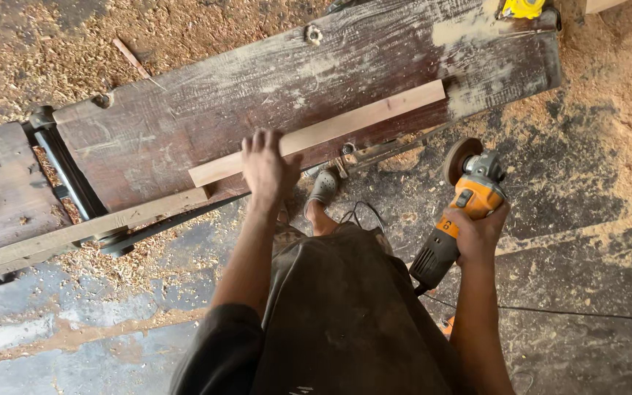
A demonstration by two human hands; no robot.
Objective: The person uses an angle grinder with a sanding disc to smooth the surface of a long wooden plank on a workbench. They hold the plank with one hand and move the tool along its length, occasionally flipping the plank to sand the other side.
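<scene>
The left hand (265, 167) lies spread flat on a long pale strip (323, 132) on the dark counter (184, 117). The right hand (479, 234) is wrapped tight around an orange grinder (462, 212), held off to the right, away from the strip, over the dusty floor (587, 183).

Your left hand (266, 167) presses flat on the long pale wooden strip (330, 130) lying across the dark, dusty wooden workbench (206, 110). Your right hand (479, 235) grips the orange-and-grey angle grinder (459, 212), held off the bench over the sawdust-covered floor (608, 146), disc up.
</scene>
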